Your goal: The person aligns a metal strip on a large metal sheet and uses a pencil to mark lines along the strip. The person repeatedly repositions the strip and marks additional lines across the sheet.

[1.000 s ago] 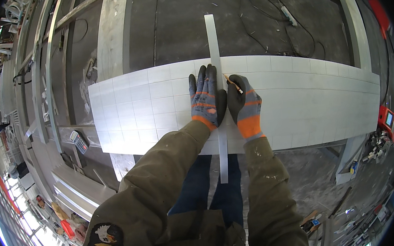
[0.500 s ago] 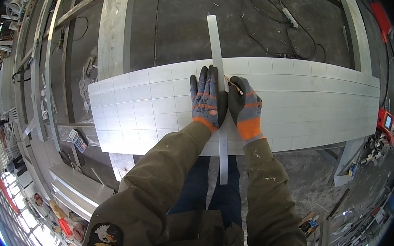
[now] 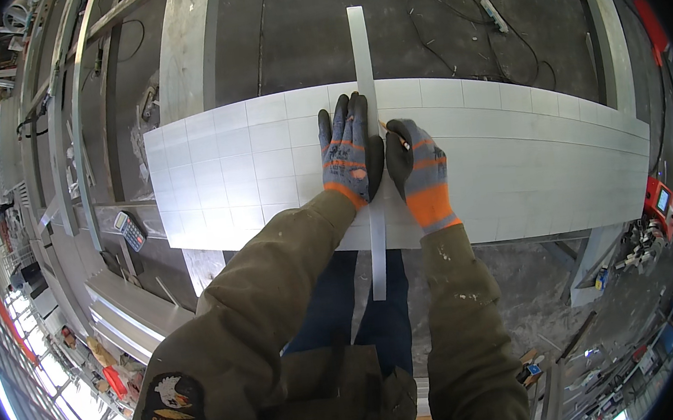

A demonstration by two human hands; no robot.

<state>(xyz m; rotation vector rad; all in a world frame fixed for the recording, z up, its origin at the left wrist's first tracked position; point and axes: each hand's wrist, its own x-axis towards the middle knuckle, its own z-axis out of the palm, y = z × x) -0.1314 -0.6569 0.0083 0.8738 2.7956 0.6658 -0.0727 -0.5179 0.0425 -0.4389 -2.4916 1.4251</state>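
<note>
A long pale metal panel, scored with a grid of thin lines, lies across in front of me. A narrow straight metal strip crosses it from far to near, overhanging both long edges. My left hand, in a grey and orange glove with dark fingertips, lies flat with fingers stretched, its thumb side pressing on the strip. Just right of the strip, my right hand, gloved alike, is closed round a slim pencil. The pencil's point is close to the strip's right edge; the fingers hide much of its shaft.
Metal frame beams run under and beyond the panel. A calculator rests at the left. A black cable with a white power strip lies on the floor beyond. At the right end sits a red device with a screen.
My right hand has drawn slightly nearer to me along the strip, and less of the pencil shows. My left hand keeps pressing the strip. The whole view has shifted a little.
</note>
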